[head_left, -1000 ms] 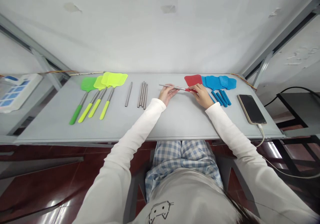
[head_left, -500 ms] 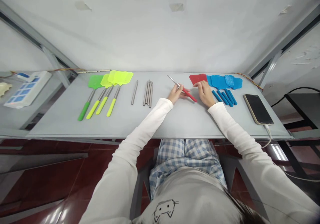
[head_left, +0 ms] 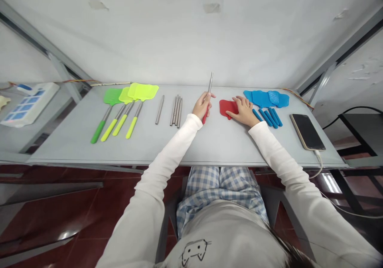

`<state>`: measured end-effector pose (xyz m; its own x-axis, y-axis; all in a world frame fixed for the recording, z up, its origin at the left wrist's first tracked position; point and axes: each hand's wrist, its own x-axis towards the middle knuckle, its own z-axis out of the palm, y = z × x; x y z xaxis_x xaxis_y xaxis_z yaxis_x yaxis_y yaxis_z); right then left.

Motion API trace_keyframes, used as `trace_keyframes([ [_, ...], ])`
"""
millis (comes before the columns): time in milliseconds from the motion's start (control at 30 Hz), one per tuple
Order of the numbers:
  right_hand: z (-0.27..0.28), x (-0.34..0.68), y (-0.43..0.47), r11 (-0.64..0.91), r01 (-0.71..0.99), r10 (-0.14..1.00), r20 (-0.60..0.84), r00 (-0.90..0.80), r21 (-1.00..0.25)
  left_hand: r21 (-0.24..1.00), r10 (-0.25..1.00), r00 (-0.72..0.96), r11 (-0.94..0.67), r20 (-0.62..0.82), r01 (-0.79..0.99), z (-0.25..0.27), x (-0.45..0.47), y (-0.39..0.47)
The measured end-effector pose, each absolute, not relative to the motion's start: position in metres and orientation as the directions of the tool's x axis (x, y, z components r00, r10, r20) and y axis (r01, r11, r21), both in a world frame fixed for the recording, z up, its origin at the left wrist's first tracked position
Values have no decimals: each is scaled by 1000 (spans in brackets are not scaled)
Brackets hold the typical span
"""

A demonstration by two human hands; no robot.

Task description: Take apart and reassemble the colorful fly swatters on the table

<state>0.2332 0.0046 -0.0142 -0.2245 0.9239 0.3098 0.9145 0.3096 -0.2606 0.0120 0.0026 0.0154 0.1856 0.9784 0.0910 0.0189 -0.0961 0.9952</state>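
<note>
My left hand [head_left: 202, 106] is closed around a metal rod [head_left: 210, 82] with a red handle [head_left: 204, 118]; the rod points up toward the wall. With fingers spread, my right hand [head_left: 244, 111] rests on a red fly swatter head [head_left: 228, 107] that lies on the table, covering its right part. Just right of that hand are several blue handles [head_left: 271, 117] lying side by side. Behind them, several blue swatter heads [head_left: 263, 99] overlap in a row.
Several metal rods [head_left: 176, 111] lie left of my hands, one [head_left: 160, 109] apart from the others. Farther left are several green and yellow fly swatters [head_left: 131, 126]. A phone [head_left: 307, 131] with a white cable lies at the right. A wall [head_left: 179, 40] stands behind the table [head_left: 167, 148].
My left hand has turned the red-handled rod from slanting left to pointing nearly straight up. My right hand has drawn the red swatter head nearer and leftward, away from the blue heads.
</note>
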Motion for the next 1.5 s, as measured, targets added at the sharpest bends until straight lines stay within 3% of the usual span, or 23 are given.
trace_keyframes([
  [100,-17,238,8,334,890,933,243,-265,-309,937,967,161,-234,197,258,14,7,3],
  [267,-15,238,7,335,873,940,194,-281,-355,680,917,179,-385,356,624,6,4,7],
  [400,-16,238,6,313,885,946,193,-259,-344,498,877,282,-457,389,737,-3,6,11],
  [533,-19,241,8,263,902,958,201,-203,-342,390,832,346,-519,433,761,-8,7,13],
  [700,-22,250,15,214,873,965,233,-120,-438,332,808,360,-537,466,775,-9,5,15],
  [800,-21,258,19,181,811,961,275,-26,-556,317,811,353,-526,467,789,-9,1,17],
  [933,-16,265,22,260,490,926,358,117,-832,303,826,346,-503,445,810,-10,-7,24],
  [1000,-13,266,21,316,301,914,374,157,-899,297,832,324,-481,450,825,-12,-11,27],
  [1133,-8,263,18,320,164,917,349,193,-933,296,834,296,-462,465,836,-14,-17,31],
  [1500,-4,258,16,296,106,933,311,183,-949,293,839,312,-466,446,835,-13,-19,31],
])
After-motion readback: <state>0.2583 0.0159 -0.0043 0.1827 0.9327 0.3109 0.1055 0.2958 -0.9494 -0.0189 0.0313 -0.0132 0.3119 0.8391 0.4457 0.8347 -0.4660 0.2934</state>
